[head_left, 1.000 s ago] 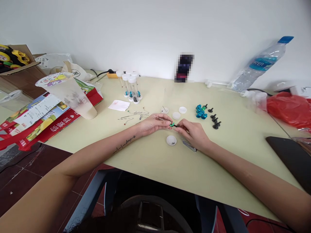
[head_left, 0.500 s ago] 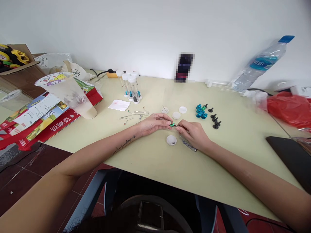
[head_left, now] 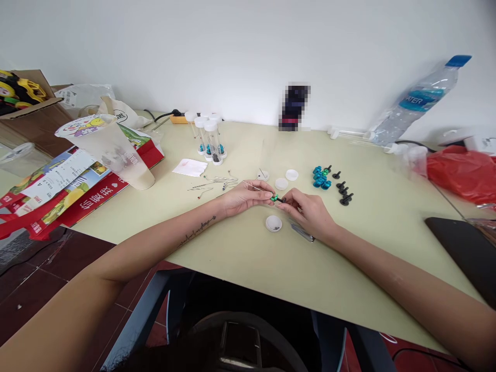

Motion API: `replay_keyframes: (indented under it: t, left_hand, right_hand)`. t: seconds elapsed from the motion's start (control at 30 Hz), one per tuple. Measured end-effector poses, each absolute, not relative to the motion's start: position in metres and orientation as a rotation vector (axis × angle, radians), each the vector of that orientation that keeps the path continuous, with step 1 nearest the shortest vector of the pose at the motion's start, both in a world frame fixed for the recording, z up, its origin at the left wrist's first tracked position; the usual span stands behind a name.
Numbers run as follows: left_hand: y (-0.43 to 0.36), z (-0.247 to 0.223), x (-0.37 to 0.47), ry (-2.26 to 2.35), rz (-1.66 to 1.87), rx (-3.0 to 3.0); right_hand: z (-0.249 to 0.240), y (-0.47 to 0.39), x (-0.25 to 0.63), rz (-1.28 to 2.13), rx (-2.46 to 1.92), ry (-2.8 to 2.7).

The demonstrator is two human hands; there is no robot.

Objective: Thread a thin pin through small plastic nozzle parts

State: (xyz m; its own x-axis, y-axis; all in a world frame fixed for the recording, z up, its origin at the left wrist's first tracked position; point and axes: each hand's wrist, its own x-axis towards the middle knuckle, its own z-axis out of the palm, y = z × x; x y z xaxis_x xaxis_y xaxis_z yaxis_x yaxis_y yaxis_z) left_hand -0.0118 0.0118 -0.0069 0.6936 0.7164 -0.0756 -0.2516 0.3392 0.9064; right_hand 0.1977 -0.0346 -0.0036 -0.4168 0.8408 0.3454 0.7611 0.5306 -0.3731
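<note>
Just beyond the parts-holding white cap (head_left: 274,223), left hand (head_left: 247,200) has fingers pinched on green part (head_left: 275,198) and thin rod (head_left: 251,186), right hand's (head_left: 312,213) pinch black piece (head_left: 281,200), more exposed than 0.5 s ago, so likely mid-adjustment.

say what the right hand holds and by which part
The right hand pinches a black stemmed piece by its wide end, stem toward the green metallic piece.

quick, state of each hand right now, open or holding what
Left hand: closed, pinching the green piece, a thin metal rod also in its grip.
Right hand: closed, holding the black piece.
</note>
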Motion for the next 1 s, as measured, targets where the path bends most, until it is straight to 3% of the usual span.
replay_keyframes:
  t: [1.0]
  left_hand:
    - [0.0110,-0.0059,-0.0118,0.508,0.652,1.057]
  right_hand:
    - [-0.0030,-0.0339,0.1985,0.218,-1.283,-2.321]
